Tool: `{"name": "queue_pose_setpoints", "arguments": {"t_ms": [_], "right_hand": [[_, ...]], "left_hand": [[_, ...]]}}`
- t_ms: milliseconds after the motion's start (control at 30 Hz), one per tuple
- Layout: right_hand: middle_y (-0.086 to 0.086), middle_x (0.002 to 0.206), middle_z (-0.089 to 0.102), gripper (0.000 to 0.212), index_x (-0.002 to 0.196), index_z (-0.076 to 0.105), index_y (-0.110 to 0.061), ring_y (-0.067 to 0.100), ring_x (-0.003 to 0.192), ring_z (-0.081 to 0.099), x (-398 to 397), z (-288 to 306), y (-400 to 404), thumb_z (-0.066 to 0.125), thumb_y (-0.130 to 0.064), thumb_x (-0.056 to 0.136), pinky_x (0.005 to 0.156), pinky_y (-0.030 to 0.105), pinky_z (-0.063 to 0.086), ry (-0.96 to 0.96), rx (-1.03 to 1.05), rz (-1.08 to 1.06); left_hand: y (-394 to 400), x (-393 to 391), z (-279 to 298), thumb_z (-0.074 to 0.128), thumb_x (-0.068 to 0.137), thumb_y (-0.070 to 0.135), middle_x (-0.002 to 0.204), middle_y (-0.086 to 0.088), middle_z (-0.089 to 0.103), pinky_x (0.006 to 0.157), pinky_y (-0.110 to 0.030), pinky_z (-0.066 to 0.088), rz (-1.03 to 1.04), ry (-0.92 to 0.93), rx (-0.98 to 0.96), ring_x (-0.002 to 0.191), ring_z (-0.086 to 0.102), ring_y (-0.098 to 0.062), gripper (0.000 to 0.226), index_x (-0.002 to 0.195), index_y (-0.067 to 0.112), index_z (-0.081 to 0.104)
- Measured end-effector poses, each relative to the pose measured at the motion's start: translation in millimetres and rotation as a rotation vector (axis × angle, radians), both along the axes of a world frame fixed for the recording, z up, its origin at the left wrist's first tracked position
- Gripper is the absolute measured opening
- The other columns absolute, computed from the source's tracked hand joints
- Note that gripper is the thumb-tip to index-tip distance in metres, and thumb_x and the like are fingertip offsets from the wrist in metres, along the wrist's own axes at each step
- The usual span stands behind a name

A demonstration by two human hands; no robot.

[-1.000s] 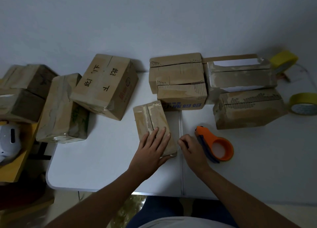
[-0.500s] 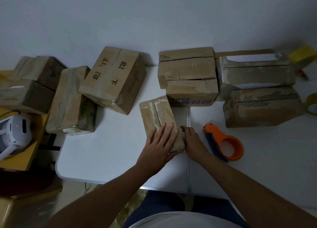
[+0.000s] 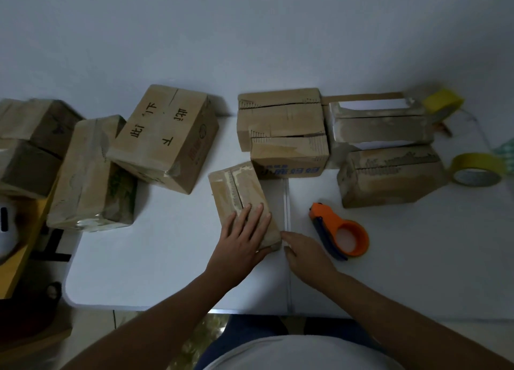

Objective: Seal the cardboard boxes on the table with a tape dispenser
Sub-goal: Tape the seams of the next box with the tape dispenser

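A small flat cardboard box [image 3: 236, 186] lies at the table's middle, its top seam showing. My left hand [image 3: 242, 241] lies flat on the box's near end with straight fingers. My right hand [image 3: 303, 252] touches the box's near right corner with its fingertips. The orange tape dispenser [image 3: 343, 230] lies on the table just right of my right hand, held by neither hand. More cardboard boxes stand behind: a stacked pair [image 3: 281, 127], a torn open box [image 3: 381, 127] and another box [image 3: 389, 177] at the right.
A large printed box [image 3: 167, 135] and a taped box [image 3: 89, 174] sit at the left, with more boxes [image 3: 30, 147] on a yellow side table. Two yellow tape rolls [image 3: 475, 169] lie at the far right. The white table [image 3: 155, 258] meets a wall.
My right hand moved in from beside the dispenser to the box's near right corner. My left hand stayed flat on the box. The camera view shifted a little.
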State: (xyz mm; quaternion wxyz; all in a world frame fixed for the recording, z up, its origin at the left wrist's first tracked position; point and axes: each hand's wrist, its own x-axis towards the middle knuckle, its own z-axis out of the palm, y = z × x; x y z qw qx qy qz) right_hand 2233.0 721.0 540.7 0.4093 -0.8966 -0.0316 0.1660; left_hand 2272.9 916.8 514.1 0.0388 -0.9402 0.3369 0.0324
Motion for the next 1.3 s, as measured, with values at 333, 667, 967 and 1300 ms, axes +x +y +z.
{"name": "queue_pose_setpoints", "arguments": {"t_ms": [333, 667, 967, 1300], "right_hand": [[0.003, 0.095, 0.066, 0.029, 0.100, 0.064, -0.018, 0.020, 0.085, 0.062, 14.1, 5.9, -8.7, 0.056, -0.045, 0.092, 0.065, 0.030, 0.046, -0.086, -0.300, 0.262], [-0.007, 0.110, 0.045, 0.024, 0.113, 0.046, -0.025, 0.013, 0.087, 0.055, 2.5, 15.9, -14.0, 0.052, -0.032, 0.091, 0.058, 0.029, 0.047, -0.121, -0.352, 0.153], [-0.008, 0.161, 0.006, 0.064, 0.149, 0.025, -0.033, 0.018, 0.148, -0.003, 29.3, 10.3, 33.4, 0.040, -0.059, 0.092, 0.120, 0.041, 0.003, -0.354, -0.437, 0.485], [0.002, 0.163, 0.006, 0.068, 0.153, 0.017, -0.034, 0.032, 0.149, 0.006, 16.3, -14.9, 46.2, 0.026, -0.066, 0.094, 0.117, 0.053, 0.010, -0.421, -0.652, 0.424]], "left_hand": [[7.9, 8.1, 4.8, 0.027, 0.101, 0.060, 0.165, -0.008, 0.015, 0.118, -0.051, 0.024, -0.200, 0.008, 0.016, 0.151, 0.014, -0.031, 0.072, 0.158, 0.017, 0.017], [19.3, 17.5, 40.1, 0.033, 0.104, 0.050, 0.160, 0.015, 0.024, 0.114, -0.030, 0.021, 0.172, 0.267, -0.654, 0.146, 0.022, -0.004, 0.048, 0.148, 0.033, 0.038], [58.4, -41.9, 20.1, 0.044, 0.103, 0.044, 0.118, -0.009, 0.071, 0.101, -0.036, 0.039, 1.524, 1.183, -1.387, 0.111, 0.062, -0.020, 0.044, 0.105, 0.010, 0.072], [52.3, -68.6, 24.6, 0.042, 0.094, 0.064, 0.105, 0.004, 0.075, 0.094, -0.031, 0.044, 1.362, 1.095, -1.526, 0.100, 0.069, -0.008, 0.058, 0.108, 0.018, 0.074]]}}
